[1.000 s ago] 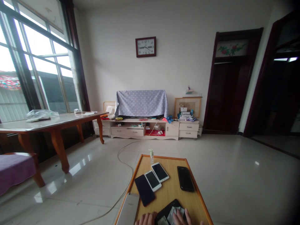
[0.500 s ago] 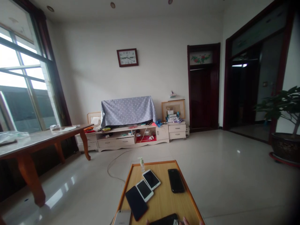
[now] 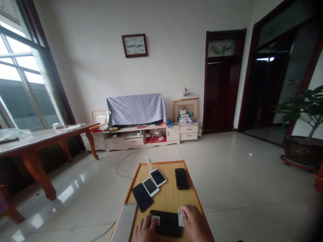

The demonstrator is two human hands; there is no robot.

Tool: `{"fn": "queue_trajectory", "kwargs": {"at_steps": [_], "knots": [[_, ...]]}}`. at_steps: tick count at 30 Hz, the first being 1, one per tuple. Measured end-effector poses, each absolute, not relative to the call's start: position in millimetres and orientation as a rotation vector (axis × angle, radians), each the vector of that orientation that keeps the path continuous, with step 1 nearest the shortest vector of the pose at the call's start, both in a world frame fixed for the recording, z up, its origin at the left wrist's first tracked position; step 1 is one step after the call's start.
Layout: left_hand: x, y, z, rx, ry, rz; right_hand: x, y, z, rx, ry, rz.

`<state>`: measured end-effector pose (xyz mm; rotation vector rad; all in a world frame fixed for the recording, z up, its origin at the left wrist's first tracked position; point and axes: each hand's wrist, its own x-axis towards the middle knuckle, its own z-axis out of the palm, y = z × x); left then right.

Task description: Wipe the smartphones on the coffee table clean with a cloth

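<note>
A black tablet [image 3: 168, 223] lies face-on at the near end of the small wooden table [image 3: 168, 201]. My left hand [image 3: 146, 230] grips its left end, fingers bent over the edge, beside a small pale patch [image 3: 155, 220] on the surface that I cannot identify. Over the tablet's right end, my right hand [image 3: 194, 220] is closed on a small white folded piece [image 3: 180, 217]; whether it is cloth or paper I cannot tell. Left of the tablet is a silver tablet [image 3: 124, 222]. Beyond it lie a dark blue tablet [image 3: 142, 197] and two white-framed tablets [image 3: 150, 187] [image 3: 158, 177].
A black phone [image 3: 182, 178] lies near the table's right edge. At the far left corner stands a clear pump bottle [image 3: 149, 164]. A cable [image 3: 117, 168] runs over the floor. A larger table [image 3: 60, 132] stands left, a low cabinet [image 3: 126, 143] ahead, a potted plant [image 3: 304, 151] right.
The view has tilted down, so the near end of the table and both hands show more fully. Earlier only fingertips appeared at the black tablet.
</note>
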<state>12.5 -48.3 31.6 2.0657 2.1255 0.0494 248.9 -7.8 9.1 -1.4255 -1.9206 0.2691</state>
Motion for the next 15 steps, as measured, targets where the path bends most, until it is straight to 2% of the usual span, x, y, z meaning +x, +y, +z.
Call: {"fn": "queue_trajectory", "kwargs": {"at_steps": [7,15], "knots": [[17.4,-51.4,10.5,2.104,2.104,0.397,232.1,-13.9,2.2,-1.433,-1.978,0.369],[26.5,-22.1,-19.8,2.297,1.838,0.827,220.4,-24.4,-19.7,-1.407,-2.148,0.477]]}}
